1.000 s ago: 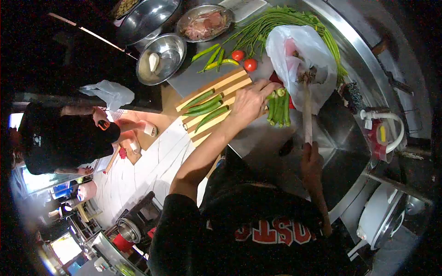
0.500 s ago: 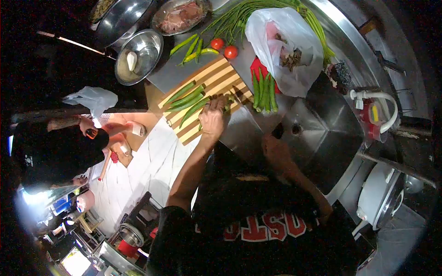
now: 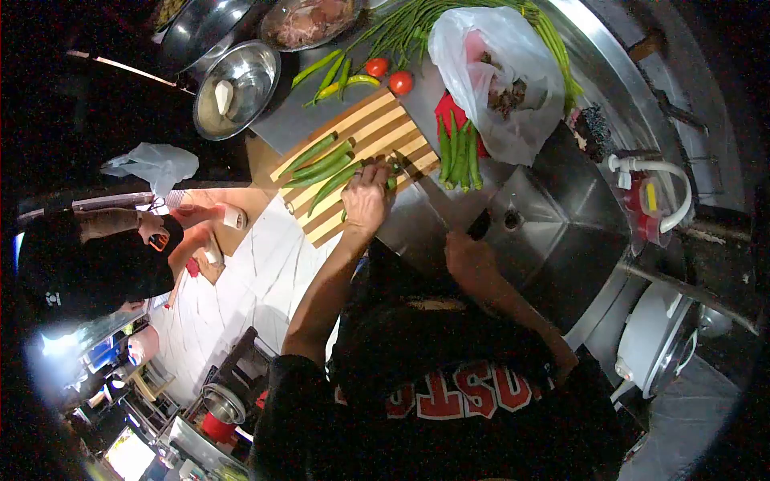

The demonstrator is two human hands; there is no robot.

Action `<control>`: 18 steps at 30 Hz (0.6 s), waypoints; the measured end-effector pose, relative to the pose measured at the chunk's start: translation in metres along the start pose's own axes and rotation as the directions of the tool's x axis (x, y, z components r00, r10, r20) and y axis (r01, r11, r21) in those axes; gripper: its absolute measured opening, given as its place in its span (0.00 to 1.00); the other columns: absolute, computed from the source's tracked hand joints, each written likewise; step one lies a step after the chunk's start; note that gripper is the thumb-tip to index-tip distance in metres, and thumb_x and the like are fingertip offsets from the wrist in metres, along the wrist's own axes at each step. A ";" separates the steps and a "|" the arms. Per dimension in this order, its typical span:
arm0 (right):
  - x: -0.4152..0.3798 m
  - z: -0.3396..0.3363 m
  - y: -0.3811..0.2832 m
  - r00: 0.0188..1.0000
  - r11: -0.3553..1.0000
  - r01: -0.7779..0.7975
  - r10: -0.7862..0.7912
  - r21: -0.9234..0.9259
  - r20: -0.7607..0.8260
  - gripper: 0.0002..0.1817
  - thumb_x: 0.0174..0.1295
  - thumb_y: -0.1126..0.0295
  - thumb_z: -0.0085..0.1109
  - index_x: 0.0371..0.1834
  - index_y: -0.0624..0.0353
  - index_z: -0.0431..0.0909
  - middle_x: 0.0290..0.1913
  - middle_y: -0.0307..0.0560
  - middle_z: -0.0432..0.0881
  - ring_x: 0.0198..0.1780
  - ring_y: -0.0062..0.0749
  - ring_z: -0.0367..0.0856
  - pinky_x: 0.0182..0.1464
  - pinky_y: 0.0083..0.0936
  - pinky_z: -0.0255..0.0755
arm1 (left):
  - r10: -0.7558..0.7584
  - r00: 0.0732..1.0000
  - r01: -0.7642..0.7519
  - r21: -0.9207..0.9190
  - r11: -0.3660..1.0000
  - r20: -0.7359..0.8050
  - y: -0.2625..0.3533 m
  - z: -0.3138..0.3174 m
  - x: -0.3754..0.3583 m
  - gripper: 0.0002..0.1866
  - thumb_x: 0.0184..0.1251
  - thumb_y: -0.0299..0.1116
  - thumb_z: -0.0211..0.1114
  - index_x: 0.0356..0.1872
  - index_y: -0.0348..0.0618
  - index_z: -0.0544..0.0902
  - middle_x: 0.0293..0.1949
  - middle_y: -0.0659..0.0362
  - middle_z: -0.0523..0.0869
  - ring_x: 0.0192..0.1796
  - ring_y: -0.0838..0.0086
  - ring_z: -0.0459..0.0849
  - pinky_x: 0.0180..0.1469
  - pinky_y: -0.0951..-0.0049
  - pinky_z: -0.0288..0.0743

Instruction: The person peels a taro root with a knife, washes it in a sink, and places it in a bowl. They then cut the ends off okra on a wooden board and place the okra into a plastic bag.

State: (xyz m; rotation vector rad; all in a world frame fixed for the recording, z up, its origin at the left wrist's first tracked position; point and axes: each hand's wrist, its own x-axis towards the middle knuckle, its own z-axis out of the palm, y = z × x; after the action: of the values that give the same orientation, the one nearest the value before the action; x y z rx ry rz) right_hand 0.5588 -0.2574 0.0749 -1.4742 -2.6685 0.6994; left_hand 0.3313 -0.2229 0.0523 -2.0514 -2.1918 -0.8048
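Observation:
Several green okra pods [image 3: 321, 168] lie on a striped wooden cutting board [image 3: 365, 124]. My left hand [image 3: 367, 200] is closed over an okra near the board's right side, and a green end [image 3: 391, 183] shows beside its fingers. Small cut pieces lie by the fingertips. My right hand [image 3: 472, 255] is closed in dim light on a knife, whose dark, thin blade [image 3: 423, 188] reaches towards the board's right edge; its handle is mostly hidden. More okra [image 3: 459, 156] rest on something red right of the board.
A metal bowl [image 3: 238, 90] holds a pale piece. Tomatoes [image 3: 400, 82], chillies [image 3: 346, 86], long beans [image 3: 409, 30], a meat tray [image 3: 309, 22] and a white plastic bag [image 3: 497, 80] surround the board. The sink [image 3: 553, 208] is at right. Another person [image 3: 96, 264] stands at left.
My right hand has shifted slightly left with the knife. My left hand stays closed on the okra at the board. The whole view has moved a little.

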 end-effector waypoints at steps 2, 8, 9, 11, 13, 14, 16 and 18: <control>0.001 0.003 -0.004 0.999 0.992 0.044 -0.042 -0.118 0.025 0.08 0.61 0.66 0.47 0.32 0.61 0.69 0.27 0.58 0.77 0.28 0.54 0.78 0.28 0.46 0.72 | 0.016 1.000 -0.016 -0.004 1.000 -0.020 -0.001 0.002 -0.001 0.12 0.47 0.31 0.63 0.37 0.48 0.80 0.36 0.61 0.79 0.37 0.66 0.80 0.31 0.67 0.76; 0.029 0.020 0.004 0.924 0.967 0.190 -0.235 -0.172 -0.302 0.10 0.62 0.67 0.44 0.38 0.62 0.68 0.26 0.58 0.78 0.28 0.53 0.79 0.29 0.48 0.71 | 0.024 0.999 -0.027 0.074 0.997 0.033 -0.003 -0.003 -0.006 0.15 0.48 0.29 0.60 0.41 0.46 0.78 0.37 0.60 0.80 0.38 0.65 0.80 0.34 0.67 0.77; 0.031 0.008 0.001 0.978 0.995 0.087 -0.077 0.040 -0.196 0.10 0.62 0.67 0.45 0.40 0.63 0.67 0.25 0.58 0.77 0.27 0.54 0.78 0.29 0.47 0.71 | -0.002 0.997 -0.006 0.114 0.993 0.071 -0.007 -0.009 -0.010 0.16 0.48 0.29 0.60 0.42 0.46 0.78 0.38 0.59 0.79 0.39 0.64 0.79 0.34 0.66 0.77; 0.027 -0.007 -0.003 0.997 0.970 -0.050 0.064 0.238 -0.053 0.11 0.62 0.67 0.45 0.42 0.63 0.67 0.24 0.58 0.77 0.27 0.55 0.78 0.28 0.47 0.71 | -0.030 0.993 0.012 0.154 0.988 0.113 -0.011 -0.018 -0.013 0.17 0.48 0.28 0.59 0.43 0.45 0.77 0.39 0.58 0.78 0.40 0.62 0.78 0.35 0.65 0.77; 0.019 -0.013 -0.002 0.980 0.985 0.031 0.004 0.172 -0.198 0.12 0.63 0.67 0.47 0.44 0.64 0.66 0.21 0.59 0.75 0.24 0.57 0.76 0.26 0.46 0.69 | -0.044 0.999 0.041 0.229 0.973 0.008 -0.015 -0.026 -0.011 0.17 0.47 0.28 0.59 0.43 0.45 0.77 0.42 0.55 0.75 0.44 0.59 0.75 0.35 0.65 0.77; 0.016 -0.012 0.000 0.980 0.984 0.028 0.007 0.173 -0.199 0.12 0.63 0.67 0.47 0.44 0.64 0.66 0.21 0.59 0.75 0.24 0.57 0.76 0.26 0.46 0.69 | -0.050 0.999 0.047 0.261 0.964 0.002 -0.018 -0.028 -0.008 0.22 0.43 0.29 0.64 0.45 0.43 0.75 0.44 0.52 0.71 0.48 0.56 0.72 0.37 0.63 0.77; 0.010 -0.008 0.007 0.947 0.986 -0.009 0.063 0.167 -0.316 0.10 0.63 0.67 0.48 0.41 0.63 0.66 0.20 0.58 0.74 0.22 0.56 0.74 0.23 0.45 0.65 | -0.102 0.994 0.092 0.174 0.980 0.046 -0.016 -0.033 -0.007 0.25 0.40 0.30 0.67 0.46 0.43 0.75 0.44 0.51 0.71 0.47 0.55 0.72 0.39 0.62 0.76; 0.003 0.000 0.023 0.933 0.985 0.013 0.049 0.170 -0.356 0.09 0.63 0.68 0.48 0.38 0.62 0.67 0.20 0.58 0.73 0.22 0.56 0.73 0.23 0.45 0.64 | -0.181 0.980 0.182 0.003 0.983 0.087 -0.013 -0.039 -0.003 0.32 0.35 0.32 0.72 0.48 0.41 0.72 0.44 0.47 0.69 0.47 0.52 0.70 0.43 0.57 0.74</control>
State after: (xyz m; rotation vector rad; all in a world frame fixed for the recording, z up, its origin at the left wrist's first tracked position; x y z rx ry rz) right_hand 0.5760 -0.2448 0.0651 -1.4249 -2.2665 0.5745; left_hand 0.3067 -0.2406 0.0809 -1.9451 -2.4552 -0.7479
